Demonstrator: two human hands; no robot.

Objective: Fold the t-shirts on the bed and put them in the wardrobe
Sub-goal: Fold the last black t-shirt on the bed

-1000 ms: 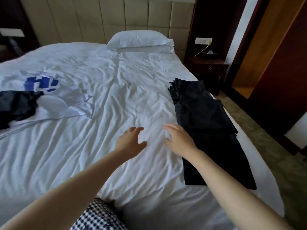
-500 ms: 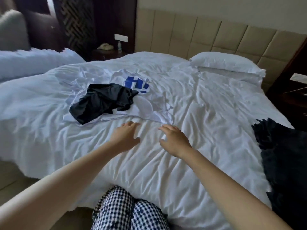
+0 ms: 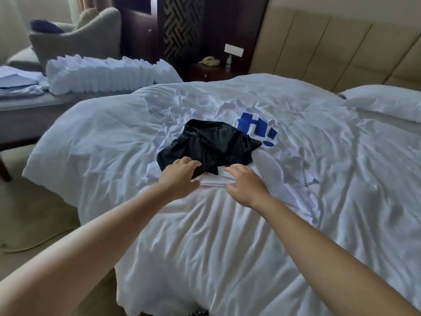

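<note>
Both hands (image 3: 180, 176) (image 3: 245, 184), fingers spread, near a black shirt (image 3: 209, 144), perhaps snagging the white shirt (image 3: 268, 165) beneath.

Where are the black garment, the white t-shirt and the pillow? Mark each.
black garment (image 3: 211, 142), head view, middle of the heap.
white t-shirt (image 3: 244, 124), head view, blue print.
pillow (image 3: 385, 102), head view, top face.
</note>
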